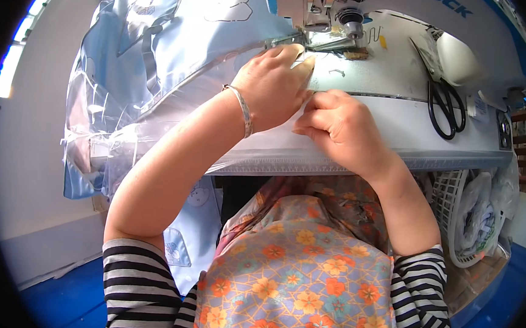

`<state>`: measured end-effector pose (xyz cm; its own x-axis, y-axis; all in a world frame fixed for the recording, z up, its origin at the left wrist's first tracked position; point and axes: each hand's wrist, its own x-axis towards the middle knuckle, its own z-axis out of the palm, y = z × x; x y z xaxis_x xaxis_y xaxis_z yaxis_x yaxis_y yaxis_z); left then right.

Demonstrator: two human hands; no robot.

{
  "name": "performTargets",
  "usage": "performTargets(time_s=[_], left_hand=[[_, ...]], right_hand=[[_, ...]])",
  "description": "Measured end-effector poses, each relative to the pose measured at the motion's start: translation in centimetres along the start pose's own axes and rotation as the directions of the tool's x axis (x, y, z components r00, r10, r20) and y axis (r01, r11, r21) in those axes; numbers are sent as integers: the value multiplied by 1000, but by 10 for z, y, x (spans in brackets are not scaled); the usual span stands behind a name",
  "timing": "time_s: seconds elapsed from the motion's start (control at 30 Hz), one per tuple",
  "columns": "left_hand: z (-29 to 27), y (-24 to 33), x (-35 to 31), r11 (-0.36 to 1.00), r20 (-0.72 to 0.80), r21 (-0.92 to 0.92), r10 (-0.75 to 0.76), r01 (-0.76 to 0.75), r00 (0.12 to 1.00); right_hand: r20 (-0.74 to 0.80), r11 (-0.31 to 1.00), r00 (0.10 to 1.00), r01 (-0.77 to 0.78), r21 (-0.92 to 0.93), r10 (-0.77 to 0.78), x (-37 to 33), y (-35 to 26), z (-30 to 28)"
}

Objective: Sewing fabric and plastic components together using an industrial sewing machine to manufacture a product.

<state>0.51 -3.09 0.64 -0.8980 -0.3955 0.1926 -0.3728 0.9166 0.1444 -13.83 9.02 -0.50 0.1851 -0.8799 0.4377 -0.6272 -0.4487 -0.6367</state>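
My left hand [275,82] lies with fingers stretched and a little apart beside the presser foot of a sewing machine [319,12], over the edge of clear plastic sheeting [200,95]. Light blue printed fabric [192,37] spreads to its left, partly with the plastic. Close to the right of it, my right hand [342,127] is closed in a pinch above the table's front part. Whatever its fingertips hold is too small or hidden to name. The left fingertips come near the metal guide [287,39] by the foot.
Black-handled scissors [444,106] lie on the machine bed at the right. A ruler strip [311,166] runs along the table's front edge. Below right stands a white plastic basket [449,207] with plastic bags. More blue fabric [195,220] hangs below the table.
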Motion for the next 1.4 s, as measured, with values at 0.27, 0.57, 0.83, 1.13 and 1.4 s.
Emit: performTargets(time_s=[0.27,0.57,0.83,1.13,1.4], left_hand=[[-69,-6,-29,991,23,-123,58,-54,998],[-154,-240,-342,393,-480,76,-791,916,379],[-31,-215,-512,-1,-132,-960,-879,280,-457],[31,-223,-505,-57,103,-953,-985,-298,-140],[-77,-266,-632,271,-332,-916,-926,297,-178]], right_hand=[[-69,997,998,1,-83,-7,14,11,3],[232,980,964,158,-116,-128,66,-13,18],[160,893,889,445,-73,-430,169,-90,129],[298,713,760,647,-270,-577,167,-170,125],[76,801,802,596,-50,-592,4,-182,6]])
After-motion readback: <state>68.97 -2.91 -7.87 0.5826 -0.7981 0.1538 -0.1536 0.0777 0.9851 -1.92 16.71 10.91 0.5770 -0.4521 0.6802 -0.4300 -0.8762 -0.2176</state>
